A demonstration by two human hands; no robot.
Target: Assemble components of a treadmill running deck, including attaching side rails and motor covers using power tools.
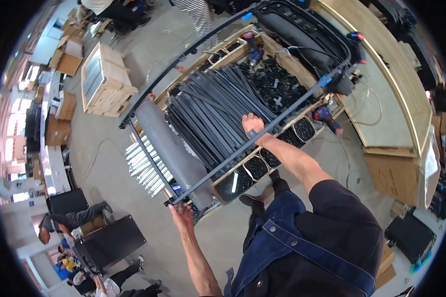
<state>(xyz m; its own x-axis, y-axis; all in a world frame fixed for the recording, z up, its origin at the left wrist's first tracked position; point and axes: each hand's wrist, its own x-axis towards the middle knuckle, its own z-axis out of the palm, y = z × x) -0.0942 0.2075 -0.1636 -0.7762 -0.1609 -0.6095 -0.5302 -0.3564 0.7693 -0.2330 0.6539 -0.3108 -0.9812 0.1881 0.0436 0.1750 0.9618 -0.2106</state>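
Note:
A long black metal frame (223,166) with rounded tubes lies across a wooden bin. At its near left corner is my left hand (182,217), with fingers apart and tips close to the tube; whether they touch it I cannot tell. My right arm reaches over the frame's near tube. Beyond that tube my right hand (252,123) is closed in a fist above the dark long strips (208,106); what is in it, if anything, is hidden. A grey padded roll (166,141) runs along the bin's left side, and a dark padded panel (297,42) sits at the far right end.
Small black parts (275,81) fill the bin's far right compartment, where a power drill (254,52) stands. Another drill (327,120) hangs at the near right edge. Silver bars (146,166) stick out at left. A wooden crate (106,79) stands farther left, a pale workbench (386,99) right. Other people work around.

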